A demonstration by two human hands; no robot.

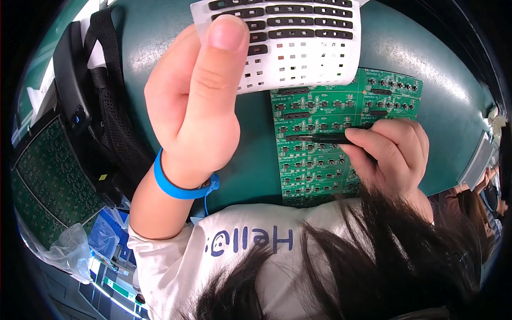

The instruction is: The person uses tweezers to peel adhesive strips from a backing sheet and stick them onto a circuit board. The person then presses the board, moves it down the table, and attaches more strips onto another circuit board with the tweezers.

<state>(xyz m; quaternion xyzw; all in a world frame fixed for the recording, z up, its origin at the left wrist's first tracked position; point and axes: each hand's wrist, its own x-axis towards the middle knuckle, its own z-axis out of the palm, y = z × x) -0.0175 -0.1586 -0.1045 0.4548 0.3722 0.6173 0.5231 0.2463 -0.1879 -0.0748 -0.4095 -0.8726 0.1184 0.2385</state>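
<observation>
My left hand (200, 101), with a blue wrist strap (181, 184), pinches a curled white backing sheet (304, 61) by its left edge, the thumb on top. Rows of black strips with small square holes (288, 22) cover its upper part; lower down only cut-out holes show. My right hand (392, 152) is closed around black tweezers (330, 138). Their tips touch or lie just over a black strip (296, 138) on the green circuit board panel (320, 152). More such strips lie on the board, including one strip (296, 115) above the tips. Part of the panel is hidden under the sheet and my right hand.
The panel lies on a green table mat (242, 160). To the left are a black bag with straps (106, 106), another circuit board panel (53, 176) and a clear plastic bag (69, 250). Other people (474, 205) are at the far right. Dark hair hangs across the lower right.
</observation>
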